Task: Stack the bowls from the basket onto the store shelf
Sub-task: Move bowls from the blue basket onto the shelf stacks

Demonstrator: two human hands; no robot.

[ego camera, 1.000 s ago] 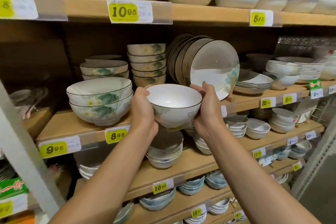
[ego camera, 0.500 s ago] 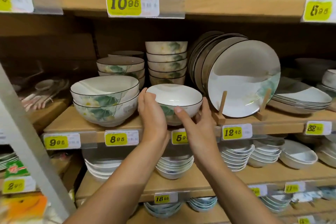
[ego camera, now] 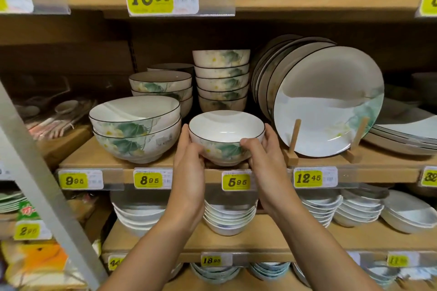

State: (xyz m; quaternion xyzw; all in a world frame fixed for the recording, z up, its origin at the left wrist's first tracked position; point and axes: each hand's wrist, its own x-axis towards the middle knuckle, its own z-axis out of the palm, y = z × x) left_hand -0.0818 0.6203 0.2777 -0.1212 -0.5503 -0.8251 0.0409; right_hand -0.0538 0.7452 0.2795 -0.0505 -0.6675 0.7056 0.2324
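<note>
— white bowl (ego camera: 226, 136), green leaf print: where is it seen?
— at the wooden shelf (ego camera: 99, 160) front, above the 5.95 tag (ego camera: 236, 181).
— how is it held?
— it is clasped by the left hand (ego camera: 189, 163) and right hand (ego camera: 267, 160), fingers curled against its sides.

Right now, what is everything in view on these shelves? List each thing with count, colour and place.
Held bowl: one, white with green leaf, front shelf edge above the 5.95 tag.
Large bowls: two nested, same pattern, left of it.
Medium bowls: at least three stacked, behind those.
Small bowl stack: five, behind the held bowl.
Plates: several upright on a wooden stand, right.
Price tags: yellow, on the shelf edges.
Lower white bowls: several stacks.
Left hand, right hand: one each, grip on the held bowl.
</note>
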